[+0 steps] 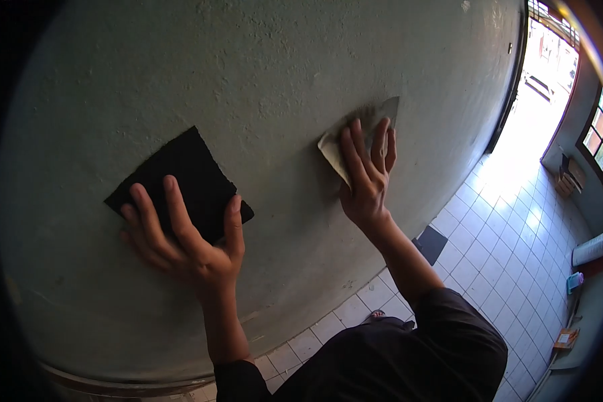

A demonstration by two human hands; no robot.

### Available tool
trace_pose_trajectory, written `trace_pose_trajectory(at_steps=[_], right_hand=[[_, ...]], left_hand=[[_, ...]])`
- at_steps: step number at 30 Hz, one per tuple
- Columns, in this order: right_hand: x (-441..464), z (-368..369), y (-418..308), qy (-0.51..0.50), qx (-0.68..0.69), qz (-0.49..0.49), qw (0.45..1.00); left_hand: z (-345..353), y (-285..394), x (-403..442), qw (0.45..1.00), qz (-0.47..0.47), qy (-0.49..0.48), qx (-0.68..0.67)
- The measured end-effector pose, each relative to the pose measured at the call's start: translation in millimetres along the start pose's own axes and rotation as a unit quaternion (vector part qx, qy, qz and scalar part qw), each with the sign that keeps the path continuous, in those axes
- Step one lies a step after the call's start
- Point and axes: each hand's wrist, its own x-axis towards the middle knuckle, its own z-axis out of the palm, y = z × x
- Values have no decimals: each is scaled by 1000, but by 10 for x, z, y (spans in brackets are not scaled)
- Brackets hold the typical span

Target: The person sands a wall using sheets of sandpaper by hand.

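Observation:
A black sheet of what looks like sandpaper [187, 164] lies flat on the grey-green wall [254, 87]. My left hand [187, 241] holds it there from below, its fingers spread and the thumb at the sheet's right corner. Further right, my right hand [368, 174] presses a second sandpaper sheet [332, 153] to the wall. This one shows a pale, curled edge on the left and a grey corner [390, 110] above the fingertips. Its middle is hidden under my fingers, which lie close together in pairs. The wall's paint is rough and bumpy.
A dark square sheet [430, 244] lies on the white tiled floor [476, 258] by the wall's foot. A bright open doorway [539, 80] is at the upper right. Along the right side are a window [600, 130], a small blue-and-purple item [574, 282] and an orange box [566, 339].

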Motion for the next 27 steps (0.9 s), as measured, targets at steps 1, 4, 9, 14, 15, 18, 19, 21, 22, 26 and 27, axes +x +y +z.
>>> trace_pose_trajectory(at_steps=[1, 4, 9, 14, 15, 18, 19, 21, 22, 26, 27], right_hand=[[-105, -2, -2, 1, -16, -2, 1000], [-401, -23, 43, -31, -46, 2, 998], [217, -50, 71, 10, -36, -16, 999], [-370, 24, 122, 4, -17, -13, 1000], [-430, -23, 95, -16, -32, -15, 999], [-259, -39, 195, -15, -37, -35, 999], [-76, -53, 242, -14, -33, -32, 999], [213, -120, 297, 32, -7, -15, 999], [306, -157, 340, 79, 14, -3, 997], [275, -215, 386, 149, 61, 59, 985], [238, -181, 388, 146, 62, 59, 986]], left_hand=[[-5, 10, 3, 1000, -3, -2, 2], [-18, 4, 41, 1000, 5, 3, -1], [27, 0, 16, 1000, 1, 8, -4], [3, 10, 23, 1000, -1, 9, 5], [3, 7, 25, 1000, -4, 9, 6], [-8, 12, 21, 1000, 3, 10, -1], [-2, 8, 23, 1000, 3, 11, 1], [-7, 13, 23, 1000, 2, 13, 2], [-13, 14, 21, 1000, 0, 8, 3], [-11, 11, 16, 1000, -1, 2, 11], [-1, 7, 8, 1000, -3, -1, 12]])
